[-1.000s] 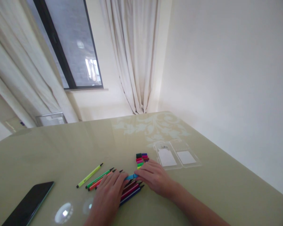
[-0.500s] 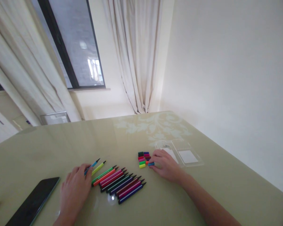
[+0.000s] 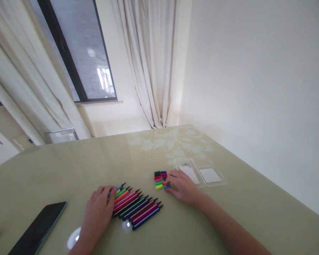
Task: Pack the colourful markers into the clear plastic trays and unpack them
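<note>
My left hand (image 3: 101, 209) lies over the left end of a row of uncapped felt-tip pens (image 3: 138, 209). Its fingers are curled on a light blue felt-tip pen (image 3: 121, 185), whose dark tip points up and right against the row. The lower ends of the blue and yellow-green pens are covered by that hand. On the right, my right hand (image 3: 182, 187) pinches a blue pen cap (image 3: 167, 186) at the edge of a group of coloured caps (image 3: 158, 179). An orange cap (image 3: 164, 183) lies right by its fingertips, and some caps are partly hidden.
A clear plastic case (image 3: 202, 171) with white inserts lies open beyond my right hand. At the left rests a black phone or tablet (image 3: 38, 228). The table's right edge runs along a white wall (image 3: 255, 88); curtains and a window stand behind.
My left hand has moved right with the light blue pen, bringing it and the yellow-green one against the row. My right hand stays by the caps, the blue cap now lower beside the orange one.
</note>
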A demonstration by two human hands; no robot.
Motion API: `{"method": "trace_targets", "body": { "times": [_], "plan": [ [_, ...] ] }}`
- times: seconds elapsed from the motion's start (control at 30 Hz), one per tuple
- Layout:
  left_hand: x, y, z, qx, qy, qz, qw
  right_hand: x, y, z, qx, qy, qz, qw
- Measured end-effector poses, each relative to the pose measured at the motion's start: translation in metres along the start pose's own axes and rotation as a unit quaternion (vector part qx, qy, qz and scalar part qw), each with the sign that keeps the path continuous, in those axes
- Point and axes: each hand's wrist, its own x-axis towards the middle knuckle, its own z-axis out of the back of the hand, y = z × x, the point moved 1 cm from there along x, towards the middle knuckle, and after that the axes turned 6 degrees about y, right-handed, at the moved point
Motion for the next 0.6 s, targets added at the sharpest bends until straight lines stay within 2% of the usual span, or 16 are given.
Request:
{"method": "trace_targets", "body": {
  "times": [0.07, 0.17, 0.23, 0.37, 0.43, 0.47, 0.53, 0.6],
  "plan": [
    [-0.003, -0.010, 0.001, 0.010, -0.008, -0.003, 1.000, 0.000, 0.001, -0.002, 0.002, -0.009, -0.007, 1.000],
    [-0.011, -0.037, 0.002, 0.056, -0.073, -0.003, 0.996, 0.000, 0.003, -0.005, 0.008, -0.014, -0.006, 1.000],
    [-0.021, -0.060, -0.002, 0.067, -0.101, -0.047, 0.991, 0.001, 0.005, -0.006, 0.004, -0.016, -0.006, 1.000],
    [-0.045, -0.098, -0.022, 0.080, -0.098, -0.154, 0.980, 0.002, 0.002, -0.001, -0.006, -0.041, -0.024, 0.999],
    [-0.055, -0.105, -0.032, 0.094, -0.098, -0.190, 0.972, 0.002, -0.009, 0.006, -0.012, -0.084, -0.070, 0.994],
    [-0.058, -0.105, -0.036, 0.097, -0.100, -0.184, 0.973, 0.000, -0.016, 0.010, -0.018, -0.108, -0.105, 0.988],
    [-0.061, -0.103, -0.042, 0.098, -0.094, -0.146, 0.980, -0.003, -0.032, 0.019, -0.036, -0.145, -0.181, 0.972],
    [-0.060, -0.100, -0.044, 0.095, -0.077, -0.094, 0.988, -0.008, -0.046, 0.024, -0.047, -0.144, -0.242, 0.958]
  ]
}}
